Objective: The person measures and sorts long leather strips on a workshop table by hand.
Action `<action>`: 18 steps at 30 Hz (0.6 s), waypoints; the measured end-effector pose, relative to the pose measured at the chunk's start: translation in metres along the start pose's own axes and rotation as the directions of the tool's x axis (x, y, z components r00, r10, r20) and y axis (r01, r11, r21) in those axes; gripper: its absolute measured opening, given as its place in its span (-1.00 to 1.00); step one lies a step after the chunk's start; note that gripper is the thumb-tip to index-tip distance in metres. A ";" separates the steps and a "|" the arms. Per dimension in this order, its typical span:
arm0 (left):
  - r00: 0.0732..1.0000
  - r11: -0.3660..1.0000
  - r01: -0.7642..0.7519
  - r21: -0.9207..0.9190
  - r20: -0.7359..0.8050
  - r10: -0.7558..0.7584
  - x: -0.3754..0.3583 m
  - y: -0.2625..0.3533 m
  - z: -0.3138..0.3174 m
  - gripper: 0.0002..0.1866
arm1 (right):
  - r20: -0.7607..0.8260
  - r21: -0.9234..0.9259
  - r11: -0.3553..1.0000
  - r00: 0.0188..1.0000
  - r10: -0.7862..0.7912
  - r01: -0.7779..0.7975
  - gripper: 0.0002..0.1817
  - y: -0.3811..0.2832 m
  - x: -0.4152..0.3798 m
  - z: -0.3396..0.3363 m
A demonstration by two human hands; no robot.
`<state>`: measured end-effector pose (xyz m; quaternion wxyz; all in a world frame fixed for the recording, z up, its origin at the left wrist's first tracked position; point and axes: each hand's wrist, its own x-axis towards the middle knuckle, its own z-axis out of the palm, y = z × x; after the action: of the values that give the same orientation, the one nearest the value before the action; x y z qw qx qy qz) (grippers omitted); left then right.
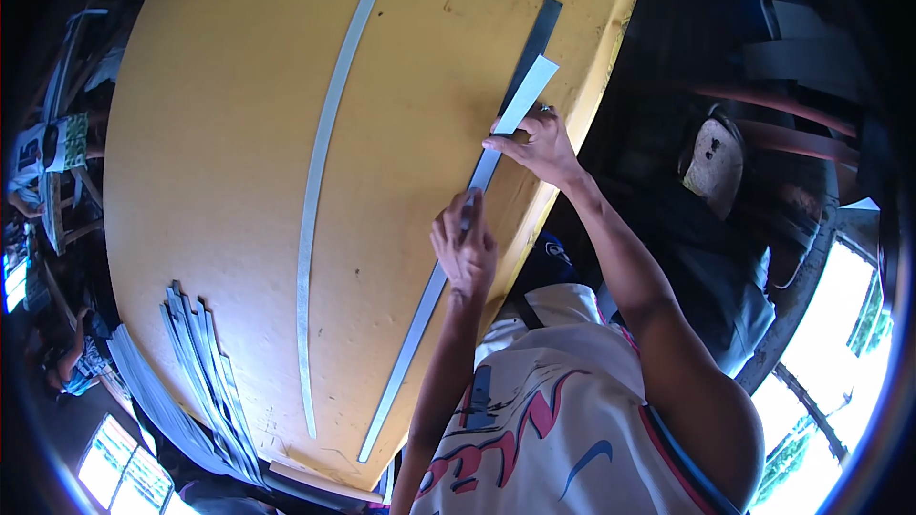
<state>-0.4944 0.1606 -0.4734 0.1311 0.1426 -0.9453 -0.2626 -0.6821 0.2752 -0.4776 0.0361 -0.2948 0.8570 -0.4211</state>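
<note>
My right hand (542, 145) pinches a long, narrow light grey strip (528, 95) between thumb and fingers near its upper end, which sticks up past the hand. Under that end, a dark strip (534, 43) lies on the yellow tabletop. Lower down the same light strip, my left hand (465, 246) is closed around a small dark slim object (468, 215), whose kind I cannot make out. Its fingers are at the strip's surface. From there the strip runs down toward the table's near corner.
Another long grey strip (320, 162) lies lengthwise on the yellow table (229, 114). A bundle of several grey strips (205, 372) rests at the lower left corner, partly over the edge. Beyond the right edge is a worn pale-topped object (716, 162). Other people (81, 362) are at the far left.
</note>
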 end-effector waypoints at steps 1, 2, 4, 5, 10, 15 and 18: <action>0.997 0.998 -0.047 -0.035 0.063 0.049 0.005 0.004 0.001 -0.46 | -0.007 -0.006 1.000 1.000 -0.008 0.008 -0.73 0.000 -0.001 0.001; 0.997 0.998 -0.047 -0.035 0.063 0.049 0.012 0.007 0.004 -0.46 | -0.007 -0.005 1.000 1.000 -0.007 0.007 -0.73 0.000 -0.002 0.001; 0.986 0.991 -0.122 -0.060 0.105 0.127 0.027 0.012 0.014 -0.38 | -0.013 -0.023 0.999 0.999 -0.033 0.033 -0.74 0.001 -0.001 0.001; 0.983 0.989 -0.122 -0.089 0.124 0.133 0.025 0.008 0.020 -0.35 | -0.015 -0.028 0.999 0.999 -0.034 0.033 -0.74 0.002 0.000 -0.001; 0.982 0.995 -0.102 -0.004 0.160 0.101 0.020 0.007 0.024 -0.40 | -0.058 0.216 0.963 0.982 0.177 -0.161 -0.70 -0.006 0.018 -0.023; 0.981 0.996 -0.086 0.018 0.174 0.082 0.020 0.009 0.027 -0.41 | -0.028 0.059 0.973 0.974 0.223 -0.221 -0.68 0.006 0.046 -0.054; 0.983 0.996 -0.089 0.028 0.166 0.083 0.021 0.009 0.025 -0.40 | -0.033 0.019 0.971 0.970 0.240 -0.239 -0.69 0.015 0.043 -0.052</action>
<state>-0.5239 0.1727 -0.4854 0.0613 0.0820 -0.9625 -0.2511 -0.7408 0.2958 -0.4471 0.0737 -0.1813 0.8836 -0.4253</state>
